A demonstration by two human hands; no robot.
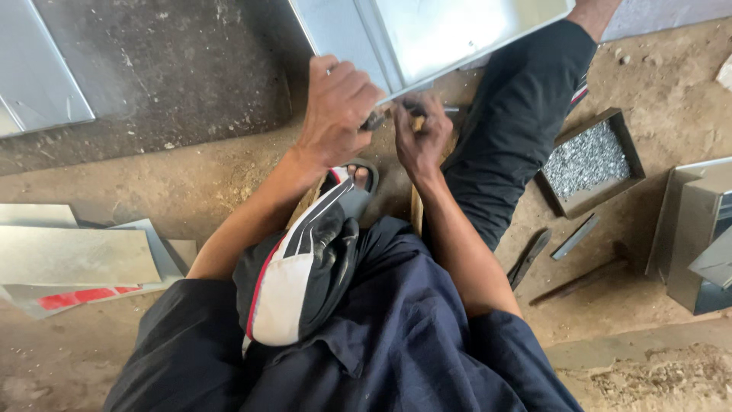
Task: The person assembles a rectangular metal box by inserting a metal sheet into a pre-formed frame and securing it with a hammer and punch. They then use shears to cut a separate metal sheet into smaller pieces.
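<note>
Sitting on a dirt floor, legs out, head view looking down. Left hand clenched at the near edge of a shiny sheet-metal panel, fingers curled over the corner, gripping a small dark tool, possibly pliers or a punch, hard to tell, mostly hidden. Right hand just beside the left, grip closed, pinching something small at the same edge; exact item not clear. Panel lying tilted across the top of the frame, near edge meeting both hands, far side propped by the right leg in dark trousers. Sandalled foot just below the hands.

Around: open box of small silvery fasteners to the right of the leg; dark hand tool and short metal strip lying near it on the floor; folded metal box piece at the right edge. Stack of flat metal sheets at left, one with a red strip. Another sheet top left, on a dark slab.
</note>
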